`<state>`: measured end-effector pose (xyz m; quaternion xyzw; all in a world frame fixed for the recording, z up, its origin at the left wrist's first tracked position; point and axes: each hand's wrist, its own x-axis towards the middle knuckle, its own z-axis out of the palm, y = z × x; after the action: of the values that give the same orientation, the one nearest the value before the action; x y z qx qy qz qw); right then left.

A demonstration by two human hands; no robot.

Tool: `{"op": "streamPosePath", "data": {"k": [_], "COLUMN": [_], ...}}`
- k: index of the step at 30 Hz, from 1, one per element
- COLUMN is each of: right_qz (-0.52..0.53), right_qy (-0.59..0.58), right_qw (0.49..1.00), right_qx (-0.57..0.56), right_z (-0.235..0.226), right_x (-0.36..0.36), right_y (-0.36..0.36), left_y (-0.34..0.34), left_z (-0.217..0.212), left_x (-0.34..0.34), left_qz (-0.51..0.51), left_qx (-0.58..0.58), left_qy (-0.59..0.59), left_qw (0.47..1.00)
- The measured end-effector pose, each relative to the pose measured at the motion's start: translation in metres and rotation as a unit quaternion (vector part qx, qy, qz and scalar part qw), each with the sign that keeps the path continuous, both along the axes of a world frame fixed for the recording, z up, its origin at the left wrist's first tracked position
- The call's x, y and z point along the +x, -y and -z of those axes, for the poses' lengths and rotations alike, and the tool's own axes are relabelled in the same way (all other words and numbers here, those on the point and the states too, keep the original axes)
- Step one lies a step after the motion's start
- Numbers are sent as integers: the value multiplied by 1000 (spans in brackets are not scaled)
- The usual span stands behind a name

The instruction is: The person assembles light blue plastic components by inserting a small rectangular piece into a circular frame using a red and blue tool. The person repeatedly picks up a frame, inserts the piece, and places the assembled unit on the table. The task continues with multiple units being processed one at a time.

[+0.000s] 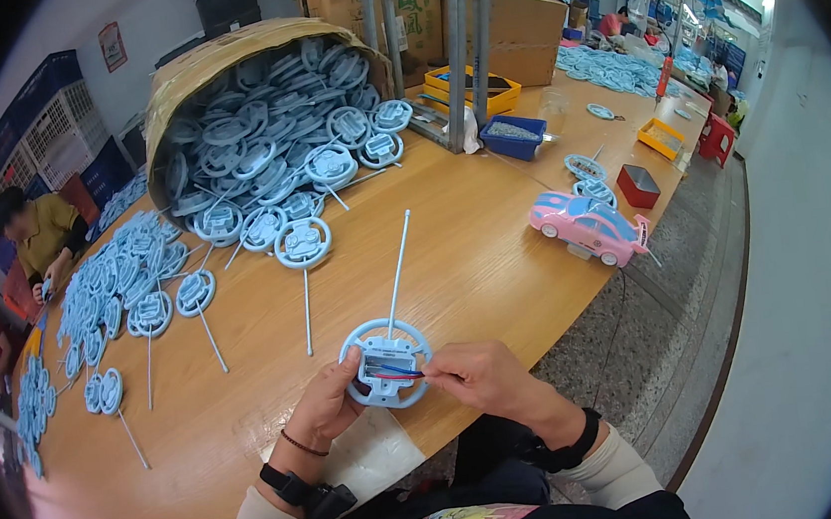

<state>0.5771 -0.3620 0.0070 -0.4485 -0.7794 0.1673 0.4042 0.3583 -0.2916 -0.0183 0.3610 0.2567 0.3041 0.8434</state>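
Note:
A light blue toy remote control shaped like a steering wheel [386, 395] is held above the table's near edge, its back with an open battery compartment facing up. Its long thin antenna [400, 266] points away from me. My left hand [327, 400] is closed on the wheel's left rim, thumb on top. At the right rim, my right hand [482, 375] pinches the ends of a red and a blue wire [396, 372] that lie across the compartment. The fingertips partly hide those ends.
A tipped carton [164, 93] spills many similar remotes [268, 134] at the back; more lie heaped at left [118, 283]. A pink toy car [587, 226] stands near the right edge. Blue [512, 138] and yellow bins [661, 139] and a metal post [456, 55] stand farther back. A person [43, 230] sits at left.

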Motion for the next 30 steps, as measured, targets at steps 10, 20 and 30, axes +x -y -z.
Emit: {"op": "streamPosePath", "data": {"k": [10,20,30], "right_qz": [30,77,121], "right_qy": [-25,-97,-144], "right_qw": [999,986,976], "right_qx": [-30,-108,-108], "right_z": [6,3,17], "right_x": [-9,14,22], "right_y": [-9,-5,-1], "left_y": [-24,-160,-235], "left_z": [17,-6,36], "left_x": [-22,-88,-42], "left_qz": [-89,-365,-188], "left_qx": [74,191,751], "left_qy": [-68,-37,-515], "left_qw": [991,910,369]}}
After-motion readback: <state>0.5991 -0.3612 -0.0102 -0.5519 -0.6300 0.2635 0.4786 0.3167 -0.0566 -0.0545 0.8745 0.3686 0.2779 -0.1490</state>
